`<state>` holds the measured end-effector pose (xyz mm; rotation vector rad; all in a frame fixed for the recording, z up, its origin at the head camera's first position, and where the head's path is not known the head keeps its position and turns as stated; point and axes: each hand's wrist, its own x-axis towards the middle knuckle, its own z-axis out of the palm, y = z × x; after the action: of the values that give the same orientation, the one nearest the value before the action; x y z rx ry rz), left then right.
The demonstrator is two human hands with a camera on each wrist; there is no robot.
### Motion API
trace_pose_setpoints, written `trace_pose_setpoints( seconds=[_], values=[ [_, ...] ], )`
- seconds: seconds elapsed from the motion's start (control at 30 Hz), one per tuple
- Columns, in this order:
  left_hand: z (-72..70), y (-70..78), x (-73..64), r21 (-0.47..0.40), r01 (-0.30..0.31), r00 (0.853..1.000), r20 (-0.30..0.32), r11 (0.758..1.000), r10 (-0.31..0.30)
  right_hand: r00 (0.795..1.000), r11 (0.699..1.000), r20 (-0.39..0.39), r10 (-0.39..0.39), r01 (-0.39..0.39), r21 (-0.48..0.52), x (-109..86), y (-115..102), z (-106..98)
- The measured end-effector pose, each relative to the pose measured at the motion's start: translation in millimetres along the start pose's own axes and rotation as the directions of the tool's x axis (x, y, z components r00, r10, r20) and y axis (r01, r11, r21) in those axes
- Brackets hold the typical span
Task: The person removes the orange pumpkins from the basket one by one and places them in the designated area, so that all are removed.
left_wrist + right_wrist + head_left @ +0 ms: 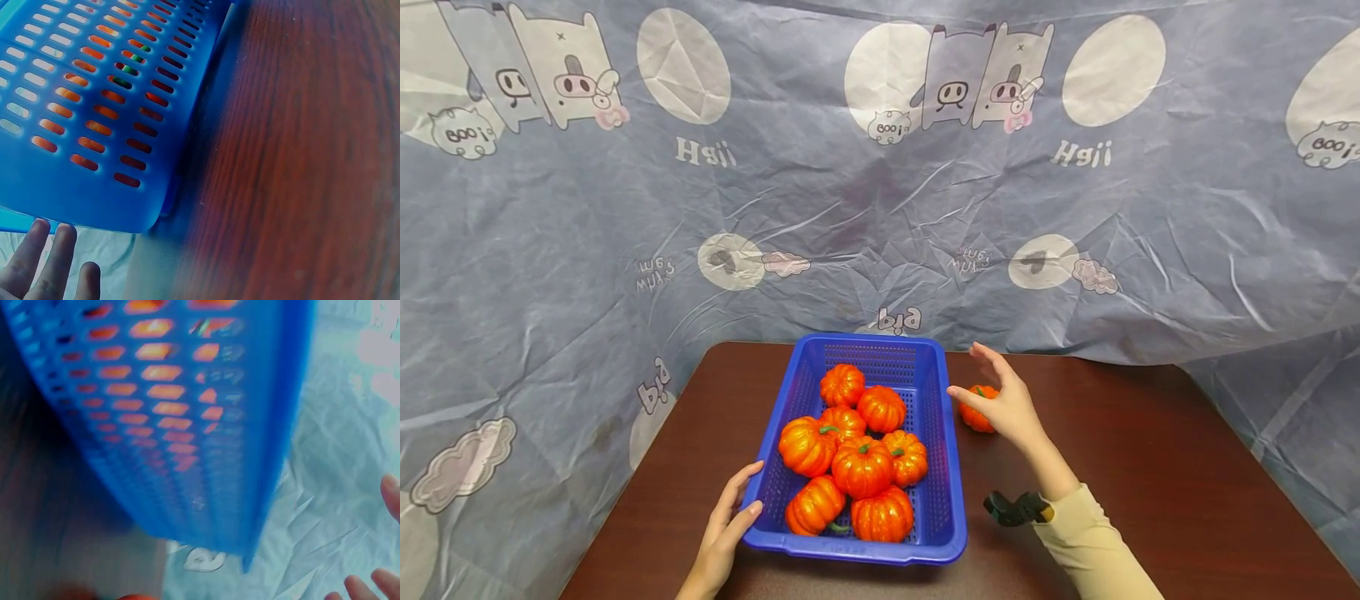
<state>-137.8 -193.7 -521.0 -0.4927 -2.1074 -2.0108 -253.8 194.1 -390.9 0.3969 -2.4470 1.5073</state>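
Observation:
A blue plastic basket (953, 483) with slotted walls holds several shiny orange pumpkins (862, 467) with green stems. Outside it, just past its right wall, one more orange pumpkin (976, 419) sits on the table, partly covered by my right hand (1009, 402). That hand is raised with thumb and fingers spread apart, nothing between them. My left hand (721, 533) is at the basket's front left corner, thumb and fingers loosely extended. In the left wrist view, its fingertips (64, 234) are right at the basket's rim.
The dark brown wooden table (1150, 467) extends to both sides of the basket. A grey-blue cloth (850, 208) printed with cartoon figures hangs behind and around it. A black strap-like piece (1017, 508) is attached at the right wrist.

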Motion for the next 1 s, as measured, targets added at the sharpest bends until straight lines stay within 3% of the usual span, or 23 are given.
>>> trace_pose_setpoints(
  seconds=[0.17,0.37,0.57,0.8,1.0],
  values=[
    [-0.4,-0.1,0.3,0.003,-0.014,1.000,0.006,1.000,0.014,0.995,0.996,0.058,-0.085,0.085,-0.009,-6.3,-27.5,5.5],
    [0.2,2.6,0.3,-0.005,-0.010,1.000,0.009,1.000,0.010,0.979,0.992,0.164,-0.124,0.123,0.018,-7.4,-14.5,18.4],
    [2.0,1.9,-0.4,0.007,0.011,1.000,-0.006,1.000,-0.011,0.939,0.982,0.288,-0.189,0.176,0.071,-16.7,-23.3,30.8],
    [5.4,5.2,-0.4,0.008,0.016,0.998,-0.066,1.000,-0.016,0.908,0.979,0.368,-0.203,0.184,0.086,-26.7,-24.9,45.8],
    [3.7,4.1,-2.0,-0.007,0.011,1.000,-0.016,1.000,-0.012,0.894,0.980,0.400,-0.201,0.175,0.099,-34.0,-22.5,57.0]
  ],
)
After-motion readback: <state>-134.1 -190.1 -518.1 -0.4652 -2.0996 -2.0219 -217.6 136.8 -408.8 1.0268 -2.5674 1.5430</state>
